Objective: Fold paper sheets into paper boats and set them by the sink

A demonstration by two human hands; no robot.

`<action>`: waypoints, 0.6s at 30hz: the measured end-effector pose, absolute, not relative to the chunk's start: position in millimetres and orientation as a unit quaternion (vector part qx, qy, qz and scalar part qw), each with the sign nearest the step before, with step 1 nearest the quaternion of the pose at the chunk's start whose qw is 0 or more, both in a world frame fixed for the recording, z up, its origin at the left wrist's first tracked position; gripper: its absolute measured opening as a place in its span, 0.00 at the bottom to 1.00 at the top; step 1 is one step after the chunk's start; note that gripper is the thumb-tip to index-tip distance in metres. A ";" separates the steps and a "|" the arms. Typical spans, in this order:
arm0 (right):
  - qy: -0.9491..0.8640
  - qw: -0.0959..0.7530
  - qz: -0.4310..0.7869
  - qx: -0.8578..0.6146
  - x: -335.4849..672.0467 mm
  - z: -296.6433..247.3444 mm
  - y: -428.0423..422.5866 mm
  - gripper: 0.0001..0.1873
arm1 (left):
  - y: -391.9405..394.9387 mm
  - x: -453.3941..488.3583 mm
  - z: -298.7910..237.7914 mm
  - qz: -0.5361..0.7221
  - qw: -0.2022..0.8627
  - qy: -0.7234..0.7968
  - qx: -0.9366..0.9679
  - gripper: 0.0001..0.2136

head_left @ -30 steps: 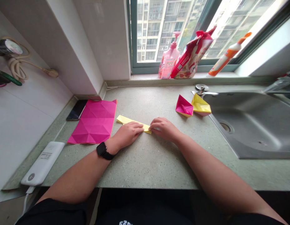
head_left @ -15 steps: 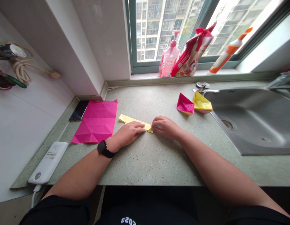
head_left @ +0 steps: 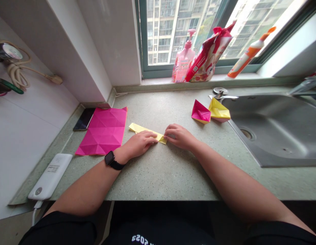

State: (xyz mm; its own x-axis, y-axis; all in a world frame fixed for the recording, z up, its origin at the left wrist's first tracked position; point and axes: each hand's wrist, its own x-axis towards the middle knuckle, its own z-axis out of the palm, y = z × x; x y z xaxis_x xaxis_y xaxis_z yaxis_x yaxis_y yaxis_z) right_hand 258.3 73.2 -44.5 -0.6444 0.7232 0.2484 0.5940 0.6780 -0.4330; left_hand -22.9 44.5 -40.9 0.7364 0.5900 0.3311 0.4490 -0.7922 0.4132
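Observation:
A folded strip of yellow paper [head_left: 144, 129] lies on the speckled green stone counter [head_left: 158, 177], its right end under my fingers. My left hand [head_left: 139, 143], with a black smartwatch [head_left: 111, 160] on the wrist, presses down on the strip's middle. My right hand [head_left: 178, 136] grips its right end, fingertips close to those of my left hand. Part of the strip is hidden beneath both hands. To the left lies a creased magenta paper sheet [head_left: 103, 132], just beyond my left wrist.
Two paper boats, pink [head_left: 200, 112] and yellow [head_left: 219, 110], sit beside a steel sink [head_left: 272, 132]. A phone [head_left: 83, 119] and white power bank [head_left: 50, 176] lie at the left. A pink pump bottle [head_left: 183, 58] and red bag [head_left: 209, 56] stand on the windowsill.
Both hands stay on the yellow strip with only slight shifts. The whole scene drifts a little in view as my head moves.

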 end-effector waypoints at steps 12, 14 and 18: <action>-0.867 0.225 0.146 -0.421 252.2 -51.6 75.9 0.07 | 42.9 -21.4 -37.8 0.227 0.158 0.284 0.918 0.17; -0.867 0.223 0.147 -0.421 252.0 -51.7 76.3 0.07 | 43.0 -21.2 -37.8 0.227 0.156 0.276 0.921 0.18; -0.865 0.222 0.149 -0.425 250.8 -51.9 76.9 0.06 | 43.0 -20.9 -36.9 0.222 0.160 0.275 0.922 0.17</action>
